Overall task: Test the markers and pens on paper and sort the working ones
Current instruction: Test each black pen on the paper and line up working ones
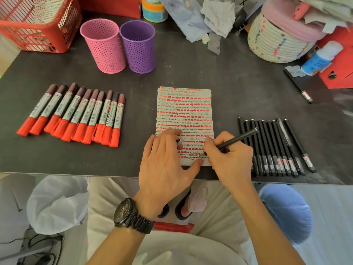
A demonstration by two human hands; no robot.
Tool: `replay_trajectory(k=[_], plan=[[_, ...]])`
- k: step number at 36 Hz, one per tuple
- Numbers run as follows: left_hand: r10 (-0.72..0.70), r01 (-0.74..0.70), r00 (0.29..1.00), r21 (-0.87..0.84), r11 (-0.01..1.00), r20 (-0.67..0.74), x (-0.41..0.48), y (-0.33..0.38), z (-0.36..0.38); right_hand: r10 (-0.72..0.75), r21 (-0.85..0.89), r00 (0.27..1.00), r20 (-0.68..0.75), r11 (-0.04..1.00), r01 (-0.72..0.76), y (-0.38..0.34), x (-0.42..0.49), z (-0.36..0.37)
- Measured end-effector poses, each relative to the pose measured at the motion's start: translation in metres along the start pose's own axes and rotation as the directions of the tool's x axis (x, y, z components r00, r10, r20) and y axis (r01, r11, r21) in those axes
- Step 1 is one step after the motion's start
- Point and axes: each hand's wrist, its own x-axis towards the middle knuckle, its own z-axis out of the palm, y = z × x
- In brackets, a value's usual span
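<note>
The right hand [227, 159] pinches a black pen [236, 139], tip down near the foot of the crowded paper [185, 111], which the left hand [164, 163] presses flat with straight fingers [169, 134]. That's a test stroke in hand; next, I reckon, the line needs judging and the pen sorting, perhaps into the pink cup [103, 46].

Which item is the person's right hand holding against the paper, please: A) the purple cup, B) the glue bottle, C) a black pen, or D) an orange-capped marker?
C: the right hand grips a black pen, its tip down on the paper near the bottom edge.
</note>
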Motion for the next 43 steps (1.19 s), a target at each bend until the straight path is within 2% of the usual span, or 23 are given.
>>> replay_trajectory(k=[9, 14, 17, 19, 22, 27, 31, 35, 43], plan=[[0.007, -0.007, 1.0, 0.003, 1.0, 0.009, 0.0, -0.002, 0.0, -0.017, -0.024, 1.0, -0.015, 1.0, 0.016, 0.0, 0.001, -0.001], [0.011, -0.011, 1.0, -0.002, 1.0, 0.01, 0.0, -0.002, -0.001, 0.065, 0.137, 0.994, -0.093, 0.989, -0.052, -0.011, 0.0, -0.005], [0.016, -0.016, 1.0, -0.037, 0.999, 0.012, 0.0, -0.001, -0.003, 0.122, 0.208, 0.99, -0.076, 0.973, -0.104, -0.017, -0.002, -0.008], [0.013, -0.013, 1.0, -0.095, 0.995, -0.006, 0.0, 0.0, -0.005, 0.175, 0.336, 0.985, -0.016, 0.928, -0.159, -0.02, -0.004, -0.012], [-0.002, -0.006, 0.999, -0.241, 0.97, -0.032, 0.001, -0.002, -0.012, 0.27, 0.547, 0.955, 0.123, 0.784, -0.292, -0.027, -0.005, -0.02], [0.054, -0.068, 0.997, -0.3, 0.952, -0.055, -0.003, -0.005, -0.02, 0.281, 0.692, 0.942, 0.186, 0.643, -0.328, -0.041, -0.011, -0.029], [0.137, -0.144, 0.99, -0.299, 0.943, -0.042, -0.003, -0.004, -0.023, 0.204, 0.696, 0.956, 0.21, 0.655, -0.293, -0.049, -0.018, -0.035], [0.205, -0.21, 0.978, -0.275, 0.938, -0.047, -0.001, 0.001, -0.026, 0.191, 0.689, 0.961, 0.197, 0.67, -0.275, -0.055, -0.021, -0.037], [0.306, -0.304, 0.952, -0.206, 0.93, -0.022, 0.002, 0.005, -0.027, 0.142, 0.607, 0.97, 0.198, 0.759, -0.235, -0.058, -0.026, -0.037]])
